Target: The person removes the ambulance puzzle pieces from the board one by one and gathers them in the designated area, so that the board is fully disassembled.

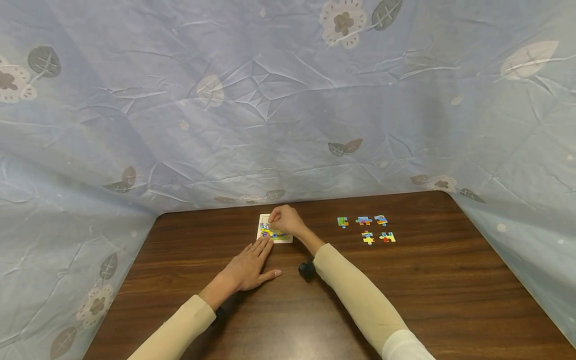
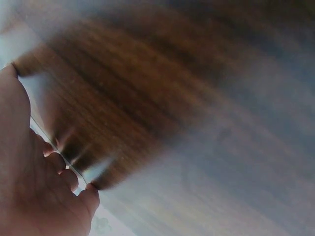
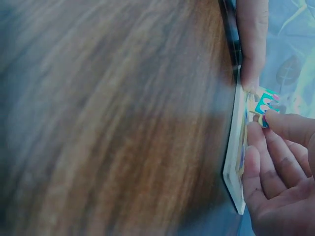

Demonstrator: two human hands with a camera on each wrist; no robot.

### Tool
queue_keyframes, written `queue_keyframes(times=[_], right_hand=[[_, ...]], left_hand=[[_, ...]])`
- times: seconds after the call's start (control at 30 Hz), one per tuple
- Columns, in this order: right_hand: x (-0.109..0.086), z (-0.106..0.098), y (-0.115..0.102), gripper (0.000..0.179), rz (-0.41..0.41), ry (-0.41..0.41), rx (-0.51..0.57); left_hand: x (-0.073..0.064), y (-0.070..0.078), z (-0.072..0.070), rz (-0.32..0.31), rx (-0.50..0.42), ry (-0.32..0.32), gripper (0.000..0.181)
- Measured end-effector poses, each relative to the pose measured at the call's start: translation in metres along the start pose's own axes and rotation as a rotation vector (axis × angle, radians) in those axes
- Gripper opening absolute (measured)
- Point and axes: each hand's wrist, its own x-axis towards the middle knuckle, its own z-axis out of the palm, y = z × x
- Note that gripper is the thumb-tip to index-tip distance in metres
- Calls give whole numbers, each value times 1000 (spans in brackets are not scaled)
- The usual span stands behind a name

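Note:
A small jigsaw board (image 1: 263, 218) with a pale border lies near the table's far edge, partly filled with brightly coloured pieces. My left hand (image 1: 247, 267) is flat with straight fingers, its fingertips at the board's near left edge; the left wrist view shows those fingers (image 2: 69, 179) from below. Over the board, my right hand (image 1: 287, 221) pinches a puzzle piece (image 3: 266, 104) between thumb and index finger. In the right wrist view this teal and white piece is tilted up close to the board's surface, beside a left-hand finger (image 3: 252, 44). The right hand hides part of the board.
Several loose puzzle pieces (image 1: 363, 220) lie in two rows to the right of the board on the dark wooden table (image 1: 427, 280). A pale blue curtain (image 1: 265, 140) with flowers and leaves hangs behind and at both sides. A black device (image 1: 307, 271) sits at the right wrist.

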Motion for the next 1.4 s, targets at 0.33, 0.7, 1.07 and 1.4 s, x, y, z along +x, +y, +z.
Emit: queue_keyframes(times=[0.33,0.7,1.07,1.4], right_hand=[[-4,-2,1,10,-26,39,-30],[-4,-7,3,7,-70,52,-26],[-18,-41,-9,15,-21,-9,349],[-40,-87,-6,19,-52,-47,389]], left_hand=[[1,0,1,-6,10,-9,97],[2,3,2,-6,-6,-11,95],[2,2,2,-1,10,4,96],[0,1,0,-5,-11,1,96]])
